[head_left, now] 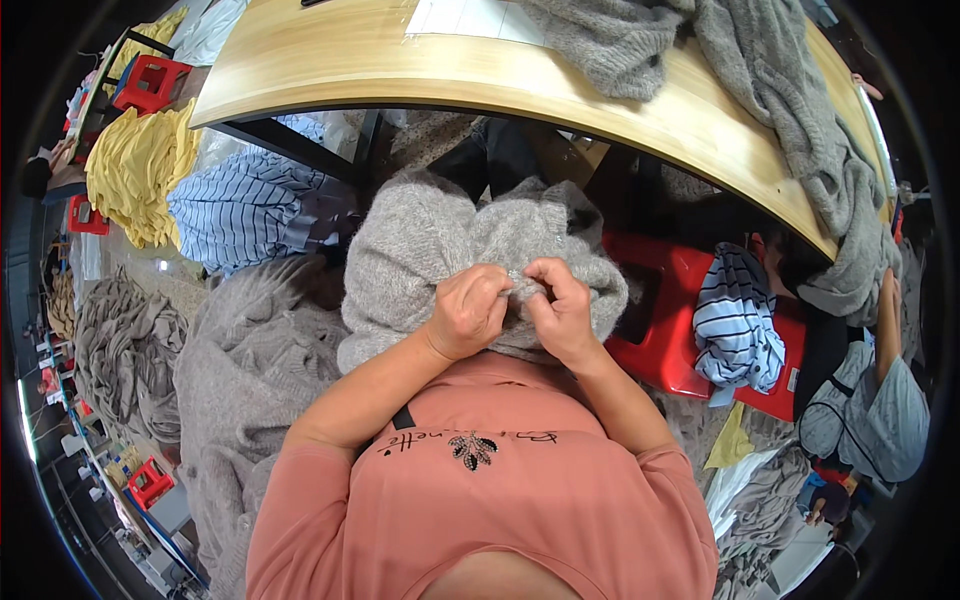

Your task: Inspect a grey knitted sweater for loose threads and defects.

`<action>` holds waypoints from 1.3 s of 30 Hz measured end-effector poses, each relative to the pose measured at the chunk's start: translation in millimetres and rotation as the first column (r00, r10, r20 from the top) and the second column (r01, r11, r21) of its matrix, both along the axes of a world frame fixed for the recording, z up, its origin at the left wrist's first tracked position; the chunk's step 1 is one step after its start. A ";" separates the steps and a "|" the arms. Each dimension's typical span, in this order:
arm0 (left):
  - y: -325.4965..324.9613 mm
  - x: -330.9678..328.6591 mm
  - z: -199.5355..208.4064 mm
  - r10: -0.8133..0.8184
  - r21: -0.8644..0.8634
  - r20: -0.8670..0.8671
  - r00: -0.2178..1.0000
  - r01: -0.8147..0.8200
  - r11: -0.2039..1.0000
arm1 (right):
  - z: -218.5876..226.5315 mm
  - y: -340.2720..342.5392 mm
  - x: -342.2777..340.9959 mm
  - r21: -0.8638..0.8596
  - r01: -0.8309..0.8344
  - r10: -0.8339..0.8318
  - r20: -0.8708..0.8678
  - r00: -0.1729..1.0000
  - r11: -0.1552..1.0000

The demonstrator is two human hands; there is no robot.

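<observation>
A bunched grey knitted garment [410, 235] lies across my lap, below the table's near edge. My left hand [470, 311] pinches a small fold of its knit between thumb and fingers. Close beside it, my right hand [559, 308] grips the same bit of knit, fingertips almost meeting the left ones. Whatever fine detail sits between the fingertips is too small to make out. Part of the garment is hidden under my hands and wrists.
A wooden table [330, 60] curves ahead, bearing more grey knitwear [620, 45]. Piles of grey garments [260, 370], striped blue cloth [250, 205] and yellow cloth [140, 175] stand at left. Red stools [675, 320] hold a striped garment [738, 325] at right, near another person [870, 400].
</observation>
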State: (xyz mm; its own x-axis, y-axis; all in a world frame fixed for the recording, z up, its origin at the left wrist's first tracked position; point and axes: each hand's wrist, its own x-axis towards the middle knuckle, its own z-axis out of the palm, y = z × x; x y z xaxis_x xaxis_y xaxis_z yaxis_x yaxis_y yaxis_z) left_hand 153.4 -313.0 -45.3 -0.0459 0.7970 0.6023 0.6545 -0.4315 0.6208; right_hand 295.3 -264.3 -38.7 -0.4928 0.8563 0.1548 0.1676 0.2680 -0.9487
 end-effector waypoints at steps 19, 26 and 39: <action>-5.7 4.0 4.2 -0.013 -0.009 -0.071 0.997 0.012 1.000 | -8.3 -8.9 -11.6 0.116 0.127 -0.130 0.023 0.991 0.985; -11.9 9.2 -3.6 0.028 -0.090 0.023 0.999 -0.026 0.996 | -29.6 -4.2 -10.2 0.305 0.041 -0.079 0.112 0.991 0.951; 23.8 -34.5 94.2 -0.313 -0.036 0.189 0.931 0.325 0.945 | 45.6 -14.0 68.5 0.246 0.097 -0.119 0.075 0.990 0.965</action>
